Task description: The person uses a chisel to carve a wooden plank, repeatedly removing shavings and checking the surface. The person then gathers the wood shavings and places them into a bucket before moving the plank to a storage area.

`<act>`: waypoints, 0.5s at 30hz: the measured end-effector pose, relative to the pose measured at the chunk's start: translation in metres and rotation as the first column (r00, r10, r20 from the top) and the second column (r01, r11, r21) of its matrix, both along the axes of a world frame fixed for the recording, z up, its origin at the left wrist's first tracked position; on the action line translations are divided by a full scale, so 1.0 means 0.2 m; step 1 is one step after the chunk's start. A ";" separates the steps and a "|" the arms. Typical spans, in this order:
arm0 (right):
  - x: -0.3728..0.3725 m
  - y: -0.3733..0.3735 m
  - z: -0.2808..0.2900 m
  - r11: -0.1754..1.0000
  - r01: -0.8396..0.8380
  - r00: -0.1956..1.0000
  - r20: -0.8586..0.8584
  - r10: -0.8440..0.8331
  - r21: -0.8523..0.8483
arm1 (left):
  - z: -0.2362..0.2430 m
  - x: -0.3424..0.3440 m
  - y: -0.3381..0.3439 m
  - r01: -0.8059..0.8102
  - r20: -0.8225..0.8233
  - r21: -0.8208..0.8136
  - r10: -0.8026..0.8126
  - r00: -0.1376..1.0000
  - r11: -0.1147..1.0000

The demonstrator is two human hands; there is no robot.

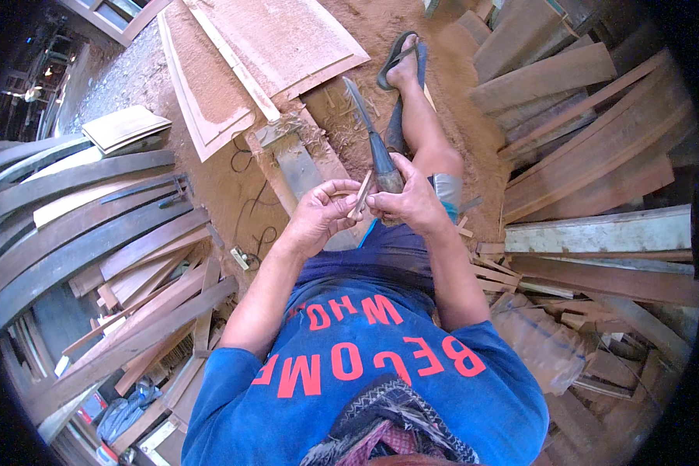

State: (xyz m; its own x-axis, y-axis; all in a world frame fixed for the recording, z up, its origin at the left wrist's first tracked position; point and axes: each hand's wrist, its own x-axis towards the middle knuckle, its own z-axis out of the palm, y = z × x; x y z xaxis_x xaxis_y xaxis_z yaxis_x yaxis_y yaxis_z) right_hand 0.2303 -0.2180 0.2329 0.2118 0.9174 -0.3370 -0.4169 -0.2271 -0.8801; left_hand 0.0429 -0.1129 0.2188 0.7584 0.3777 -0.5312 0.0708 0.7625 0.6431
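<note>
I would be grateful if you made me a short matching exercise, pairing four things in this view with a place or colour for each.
Things:
1. Curved-blade tool
2. Small wood piece
3. Sandal
4. Shirt

Places or colours:
A. On a foot
B. In the left grip
C. Bright blue
D. In the right grip

Right pairs: 1-D, 2-B, 3-A, 4-C

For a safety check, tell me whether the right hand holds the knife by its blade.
No, the right hand grips the dark handle, and the blade extends beyond it.
</note>
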 end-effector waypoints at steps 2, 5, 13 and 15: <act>0.00 -0.02 0.03 0.997 -0.061 0.997 0.036 0.063 -0.044 | 0.04 -0.07 0.01 -0.017 0.008 -0.040 0.017 1.000 0.999; 0.01 -0.05 0.05 0.994 -0.036 0.991 0.127 0.049 -0.103 | 0.09 -0.18 0.05 -0.051 0.103 -0.130 0.064 0.993 0.990; -0.12 0.03 0.13 0.998 0.025 0.999 0.033 -0.026 0.051 | 0.15 -0.26 0.01 -0.039 0.271 -0.262 0.112 0.956 0.964; -0.15 0.05 0.15 0.998 0.005 1.000 0.029 -0.007 0.068 | 0.15 -0.27 0.00 -0.004 0.289 -0.307 0.097 0.952 0.952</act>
State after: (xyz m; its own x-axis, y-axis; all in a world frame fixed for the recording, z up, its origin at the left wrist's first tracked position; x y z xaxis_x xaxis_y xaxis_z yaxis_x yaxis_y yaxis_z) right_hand 0.1995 -0.2077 0.2622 0.2265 0.9365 -0.2677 -0.3922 -0.1639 -0.9052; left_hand -0.0105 -0.1125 0.2498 0.8828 0.2785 -0.3784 -0.1318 0.9199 0.3694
